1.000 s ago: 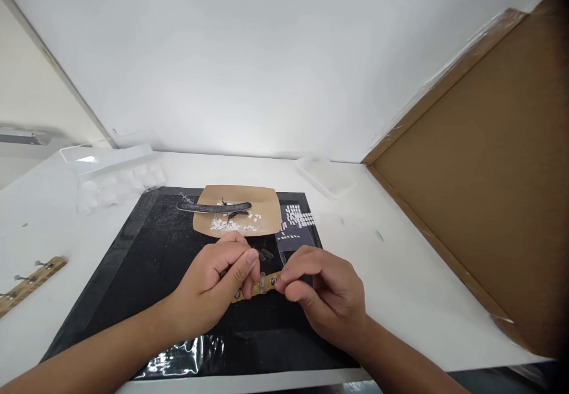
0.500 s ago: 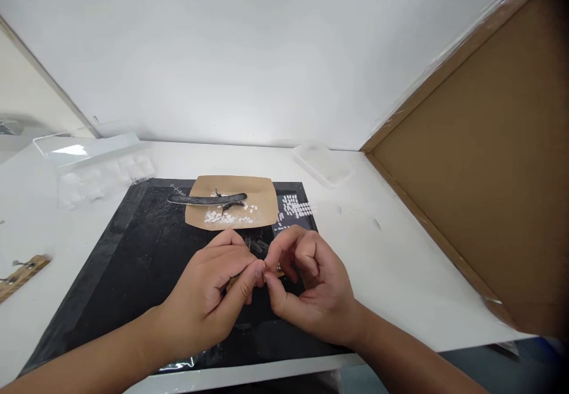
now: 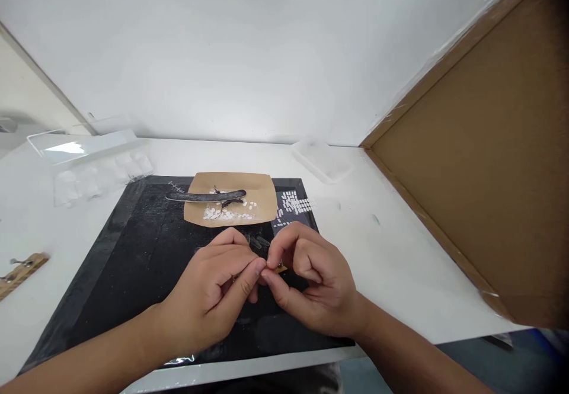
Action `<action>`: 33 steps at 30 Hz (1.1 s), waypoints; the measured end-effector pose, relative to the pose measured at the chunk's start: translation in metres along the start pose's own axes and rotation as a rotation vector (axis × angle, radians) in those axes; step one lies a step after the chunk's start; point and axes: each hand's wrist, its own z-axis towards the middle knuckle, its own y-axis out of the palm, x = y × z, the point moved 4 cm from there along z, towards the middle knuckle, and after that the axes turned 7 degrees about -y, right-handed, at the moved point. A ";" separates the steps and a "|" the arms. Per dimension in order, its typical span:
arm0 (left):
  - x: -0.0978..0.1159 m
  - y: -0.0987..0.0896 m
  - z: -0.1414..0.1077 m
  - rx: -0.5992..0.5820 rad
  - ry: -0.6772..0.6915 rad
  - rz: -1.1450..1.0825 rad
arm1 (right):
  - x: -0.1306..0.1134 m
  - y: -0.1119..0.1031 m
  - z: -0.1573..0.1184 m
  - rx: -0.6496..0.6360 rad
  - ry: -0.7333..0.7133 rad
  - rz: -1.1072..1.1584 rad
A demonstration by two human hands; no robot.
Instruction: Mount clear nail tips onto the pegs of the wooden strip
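Over the black mat [image 3: 133,269], my left hand [image 3: 217,290] and my right hand [image 3: 315,284] meet fingertip to fingertip. Each one pinches with thumb and forefinger; whatever sits between the tips is too small and covered to name. Just beyond them lies a brown paper tray [image 3: 262,186] holding a scatter of white flakes [image 3: 222,213] and dark scraps. A black nail file [image 3: 207,196] rests across the tray, its left end over the mat. Part of a small wooden piece [image 3: 281,268] shows behind my right fingers; the rest is hidden.
Rows of small white tabs [image 3: 297,202] lie at the mat's far right corner. A clear lidded box [image 3: 89,169] stands back left, a translucent tray [image 3: 326,162] back right. A wooden strip with metal fittings [image 3: 22,272] is at the left. A cardboard panel [image 3: 480,163] walls the right side.
My right thumb and forefinger have shifted slightly and now press closer to my left fingertips. The view has moved a little; the objects on the table stay put.
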 end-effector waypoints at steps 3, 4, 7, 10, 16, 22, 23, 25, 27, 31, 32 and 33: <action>0.000 0.000 0.000 -0.004 0.004 0.005 | 0.000 -0.001 0.001 -0.045 0.003 0.015; 0.000 0.000 0.000 -0.003 0.006 0.010 | 0.001 -0.002 0.002 -0.057 0.003 0.011; 0.001 -0.001 0.000 0.002 0.013 0.031 | 0.000 -0.003 0.004 -0.077 -0.005 -0.017; 0.001 -0.001 0.000 0.002 0.020 0.067 | -0.001 -0.005 0.007 -0.092 -0.009 -0.037; 0.004 -0.002 0.000 0.015 0.036 0.105 | -0.002 -0.005 0.008 -0.122 -0.003 -0.053; 0.004 -0.001 0.000 0.004 0.034 0.112 | 0.000 -0.005 0.008 -0.144 -0.014 -0.055; 0.004 -0.001 0.000 0.002 0.031 0.112 | 0.000 -0.006 0.008 -0.148 -0.017 -0.055; 0.004 -0.001 0.000 0.000 0.024 0.115 | 0.000 -0.006 0.008 -0.157 -0.021 -0.055; 0.003 -0.001 0.000 -0.002 0.020 0.117 | 0.000 -0.006 0.008 -0.167 -0.024 -0.053; 0.003 0.000 0.000 -0.010 0.005 0.102 | -0.001 -0.005 0.008 -0.172 -0.036 -0.054; 0.003 0.000 0.000 -0.014 -0.002 0.096 | -0.001 -0.005 0.008 -0.174 -0.040 -0.056; 0.004 0.000 0.000 -0.017 -0.009 0.090 | -0.001 -0.005 0.008 -0.175 -0.045 -0.057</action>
